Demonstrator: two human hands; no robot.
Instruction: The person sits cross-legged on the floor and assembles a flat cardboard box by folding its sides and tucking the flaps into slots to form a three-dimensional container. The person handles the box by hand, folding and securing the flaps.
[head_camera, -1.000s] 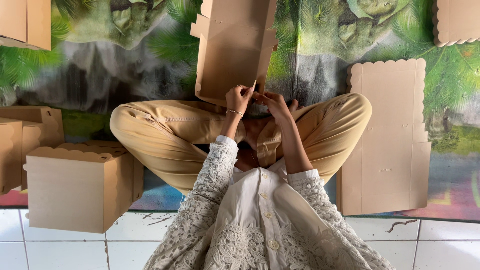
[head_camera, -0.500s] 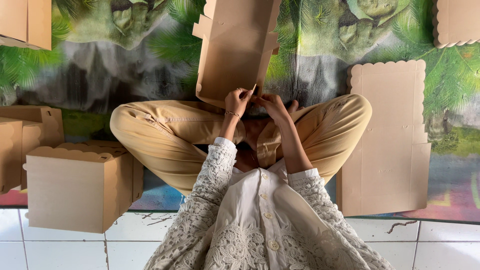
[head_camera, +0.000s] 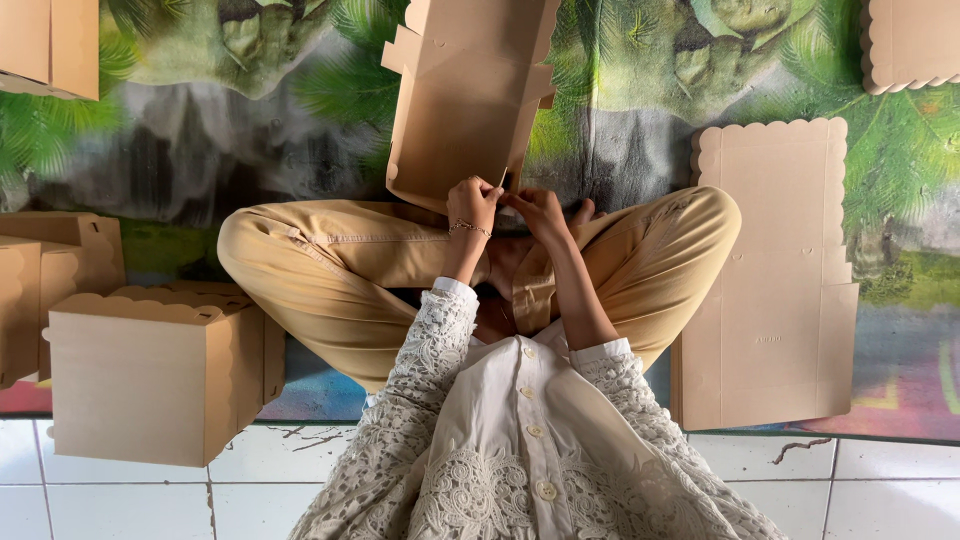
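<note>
Showing both hands together, left hand (head_camera: 472, 203) and right hand (head_camera: 540, 210) pinching the near edge of a part-folded cardboard box (head_camera: 465, 95) propped over crossed legs, apparently steadying its flaps for folding.

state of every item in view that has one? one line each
left hand: fingers gripping near edge of flat carton
right hand: pinching same edge
flat carton: unfolded, tilted up over lap
assembled box: folded, closed
scalloped blank: flat on mat
</note>
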